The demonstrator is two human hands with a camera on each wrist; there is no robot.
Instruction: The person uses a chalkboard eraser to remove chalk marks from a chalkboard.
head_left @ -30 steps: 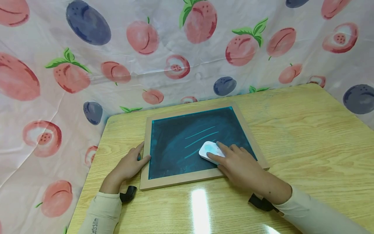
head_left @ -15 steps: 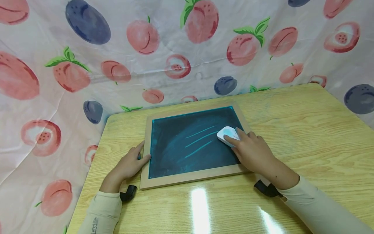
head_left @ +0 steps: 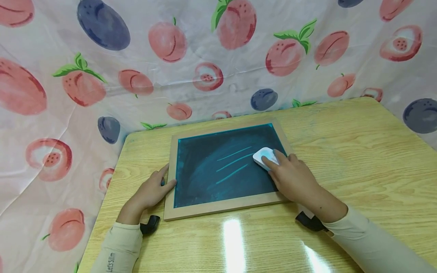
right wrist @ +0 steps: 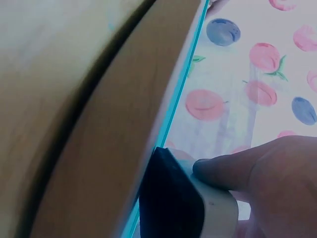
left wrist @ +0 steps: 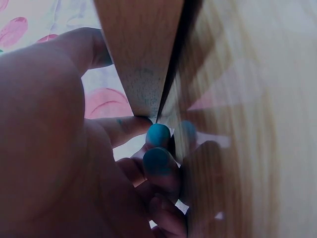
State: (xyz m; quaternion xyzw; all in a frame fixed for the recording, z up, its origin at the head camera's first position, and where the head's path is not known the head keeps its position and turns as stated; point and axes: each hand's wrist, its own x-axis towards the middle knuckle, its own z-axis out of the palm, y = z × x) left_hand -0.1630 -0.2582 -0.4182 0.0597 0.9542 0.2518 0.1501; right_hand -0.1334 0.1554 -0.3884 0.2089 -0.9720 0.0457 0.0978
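Observation:
A small chalkboard (head_left: 205,170) with a light wooden frame lies on the table, marked by several teal strokes. On its right part my right hand (head_left: 295,176) grips a white eraser (head_left: 264,157), thumb and fingers round its sides; the right wrist view shows the dark underside of this eraser (right wrist: 171,198) against the board. My left hand (head_left: 152,191) rests at the frame's left side, thumb on the frame. Among its curled fingers is a teal piece (head_left: 162,183) that looks like chalk; in the left wrist view this chalk (left wrist: 158,133) sits by teal-stained fingertips, partly hidden.
The wood-grain table (head_left: 351,159) extends to the right of the board. A fruit-patterned cloth (head_left: 232,83) hangs behind and to the left of it. Black wrist mounts, such as the left mount (head_left: 150,225), sit at both cuffs.
My right hand has moved the eraser up and to the right across the board, uncovering the right end of the lowest stroke, then almost stopped. My left hand stays in place.

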